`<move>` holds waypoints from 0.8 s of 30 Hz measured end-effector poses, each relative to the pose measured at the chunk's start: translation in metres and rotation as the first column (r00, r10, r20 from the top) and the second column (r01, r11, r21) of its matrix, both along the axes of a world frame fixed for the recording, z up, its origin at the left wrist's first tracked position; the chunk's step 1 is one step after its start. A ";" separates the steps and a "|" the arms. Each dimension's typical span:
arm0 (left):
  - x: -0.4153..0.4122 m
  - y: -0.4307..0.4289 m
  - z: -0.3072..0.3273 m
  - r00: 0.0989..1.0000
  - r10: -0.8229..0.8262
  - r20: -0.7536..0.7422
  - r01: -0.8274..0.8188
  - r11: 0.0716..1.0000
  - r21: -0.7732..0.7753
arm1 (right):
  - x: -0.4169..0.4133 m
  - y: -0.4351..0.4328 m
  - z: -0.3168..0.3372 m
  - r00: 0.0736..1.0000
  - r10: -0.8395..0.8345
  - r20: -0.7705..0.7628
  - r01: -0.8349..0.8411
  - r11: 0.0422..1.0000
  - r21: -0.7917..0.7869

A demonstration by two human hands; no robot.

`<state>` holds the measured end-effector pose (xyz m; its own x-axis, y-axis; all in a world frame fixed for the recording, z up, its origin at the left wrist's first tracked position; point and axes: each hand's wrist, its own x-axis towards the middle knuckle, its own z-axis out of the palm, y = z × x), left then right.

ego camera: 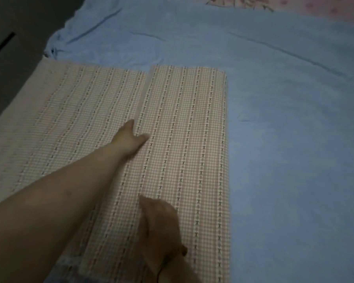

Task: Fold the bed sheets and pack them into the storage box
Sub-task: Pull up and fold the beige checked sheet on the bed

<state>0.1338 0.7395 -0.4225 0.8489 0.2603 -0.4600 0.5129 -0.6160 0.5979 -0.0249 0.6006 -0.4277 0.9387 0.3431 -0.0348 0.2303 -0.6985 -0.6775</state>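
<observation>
A pink checked bed sheet (188, 127) with dotted stripes lies partly folded on the bed, its right part doubled over with an edge running down the middle. My left hand (130, 139) reaches forward and presses flat on the sheet beside that folded edge, fingers apart. My right hand (161, 225) rests lower on the folded layer, palm down and blurred; it appears to hold nothing. No storage box is in view.
A blue sheet (284, 119) covers the bed under and to the right of the pink one, bunched at the far left corner. A floral cloth (315, 7) shows at the top right. Dark floor (12, 37) lies to the left.
</observation>
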 end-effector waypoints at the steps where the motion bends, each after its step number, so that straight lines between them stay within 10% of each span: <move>1: -0.001 0.000 -0.007 0.999 -0.010 0.036 0.010 1.000 0.009 | 0.001 -0.006 -0.009 0.995 -0.077 0.063 0.080 0.995 -0.054; 6: -0.005 -0.005 -0.007 0.977 0.074 0.201 -0.058 0.995 -0.083 | 0.009 -0.032 -0.031 0.933 -0.289 0.214 0.359 0.800 -0.480; 16: -0.052 0.010 -0.022 0.977 -0.051 0.209 0.033 0.996 0.086 | 0.016 -0.027 -0.056 0.976 -0.211 0.057 0.197 0.733 -0.651; 24: -0.101 0.003 -0.044 0.925 -0.358 0.127 0.228 0.790 0.569 | 0.012 -0.036 -0.049 0.935 -0.306 0.179 0.351 0.725 -0.592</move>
<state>0.0325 0.7426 -0.4670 0.9845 0.1302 -0.1178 0.1520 -0.9679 0.2000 -0.0127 0.5645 -0.4770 0.9963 -0.0597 -0.0621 -0.0644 -0.9949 -0.0770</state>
